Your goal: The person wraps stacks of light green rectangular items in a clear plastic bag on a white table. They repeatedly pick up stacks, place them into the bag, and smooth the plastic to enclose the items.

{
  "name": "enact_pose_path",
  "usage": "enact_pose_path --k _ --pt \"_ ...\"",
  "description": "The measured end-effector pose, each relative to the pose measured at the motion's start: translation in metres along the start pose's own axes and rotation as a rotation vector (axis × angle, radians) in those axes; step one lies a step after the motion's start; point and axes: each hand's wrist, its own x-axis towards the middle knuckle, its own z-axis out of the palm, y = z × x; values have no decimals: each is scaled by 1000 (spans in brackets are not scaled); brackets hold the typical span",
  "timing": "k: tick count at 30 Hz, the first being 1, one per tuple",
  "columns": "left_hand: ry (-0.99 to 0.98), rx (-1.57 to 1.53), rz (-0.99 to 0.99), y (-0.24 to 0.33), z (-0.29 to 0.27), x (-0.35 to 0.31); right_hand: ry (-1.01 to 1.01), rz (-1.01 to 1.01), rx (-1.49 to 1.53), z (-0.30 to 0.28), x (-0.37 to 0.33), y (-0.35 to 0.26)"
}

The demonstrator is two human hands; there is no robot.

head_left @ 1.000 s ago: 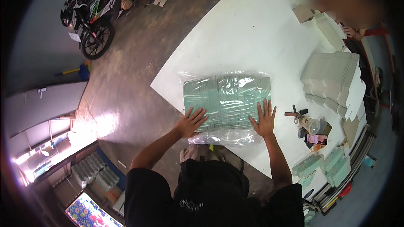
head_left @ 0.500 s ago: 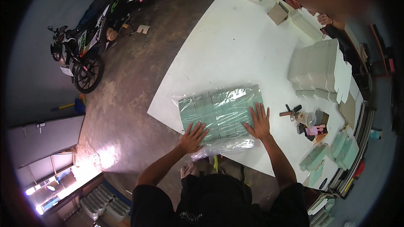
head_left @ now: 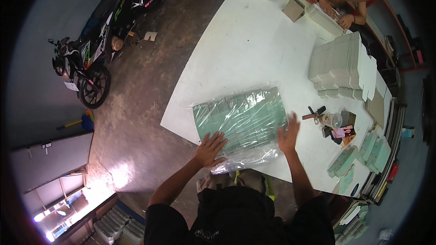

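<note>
Head view: flat, unclenched left hand [head_left: 210, 149] and right hand [head_left: 289, 137] on plastic-wrapped green bundle [head_left: 240, 120] at white table [head_left: 245, 50] edge.

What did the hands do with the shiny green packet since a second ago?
Both hands stayed flat on the plastic-wrapped green packet, near its closest edge. The left hand still presses its left corner; the right hand has slid to the packet's right edge, fingers lifting a little. Nothing was picked up or let go. The packet still lies on the white table, and the stacked flat boxes have not moved.
</note>
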Motion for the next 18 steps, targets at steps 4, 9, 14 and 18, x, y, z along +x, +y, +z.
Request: enact_pose_path --k 4,9,14,18 --pt "90 -99 -15 -3 -18 37 643 745 416 29 -146 57" --pt "141 -29 149 -1 -13 123 13 673 380 86 -243 -55" --pt "4 -11 205 8 -1 136 -59 -101 80 169 -197 -107" --pt "-83 133 237 12 -5 145 413 6 100 220 -145 -160"
